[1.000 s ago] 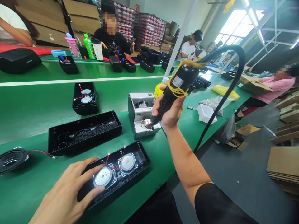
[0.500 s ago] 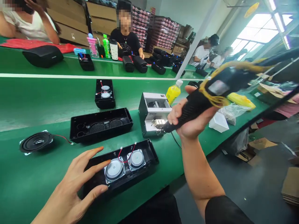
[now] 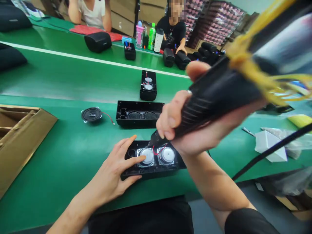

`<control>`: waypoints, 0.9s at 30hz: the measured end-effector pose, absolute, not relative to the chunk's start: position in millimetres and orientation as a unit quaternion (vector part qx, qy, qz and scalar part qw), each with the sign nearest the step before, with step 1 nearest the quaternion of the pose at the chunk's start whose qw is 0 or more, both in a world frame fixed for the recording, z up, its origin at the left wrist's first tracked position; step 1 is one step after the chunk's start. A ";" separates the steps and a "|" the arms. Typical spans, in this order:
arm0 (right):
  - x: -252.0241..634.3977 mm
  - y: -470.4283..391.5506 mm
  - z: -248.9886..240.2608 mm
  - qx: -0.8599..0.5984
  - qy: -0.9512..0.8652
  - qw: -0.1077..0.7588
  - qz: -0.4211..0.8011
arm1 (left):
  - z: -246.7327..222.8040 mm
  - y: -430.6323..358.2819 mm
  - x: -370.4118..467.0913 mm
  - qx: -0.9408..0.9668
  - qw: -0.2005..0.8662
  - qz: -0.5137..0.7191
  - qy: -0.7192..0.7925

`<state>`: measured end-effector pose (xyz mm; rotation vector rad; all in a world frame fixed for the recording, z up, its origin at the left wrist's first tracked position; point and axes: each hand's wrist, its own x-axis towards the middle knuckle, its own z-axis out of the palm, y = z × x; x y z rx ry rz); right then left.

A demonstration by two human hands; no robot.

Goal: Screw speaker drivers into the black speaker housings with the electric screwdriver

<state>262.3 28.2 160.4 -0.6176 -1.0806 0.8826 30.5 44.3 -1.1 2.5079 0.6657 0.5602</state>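
Observation:
A black speaker casing [image 3: 156, 175] lies open side up before me, holding two round silver-backed speakers, the left speaker [image 3: 148, 160] and the right speaker [image 3: 167, 155], with red wires between them. My left hand [image 3: 114, 169] spans the casing's left end with fingers spread; its index fingertip rests on the left speaker and the thumb is by the near wall. In my right hand [image 3: 202, 136] is a black electric screwdriver [image 3: 207, 100] with yellow cord tied round it, tilted down. Its tip is at the left speaker's upper edge; the exact contact is too small to tell.
Behind stand another open casing [image 3: 140, 123] and a smaller casing [image 3: 148, 95]. A loose speaker [image 3: 91, 114] lies left of them, a cardboard box [image 3: 26, 139] at far left. A black cable [image 3: 265, 154] crosses the right side, near a white container [image 3: 271, 146]. Two co-workers sit opposite.
The screwdriver has come down and left from above the bench machine to the left speaker. My left index finger now rests on that speaker. The view has turned left.

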 end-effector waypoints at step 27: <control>233.1 73.7 73.6 -0.280 -0.493 0.704 0.427 | 12.6 49.7 35.4 0.943 0.132 0.201 0.229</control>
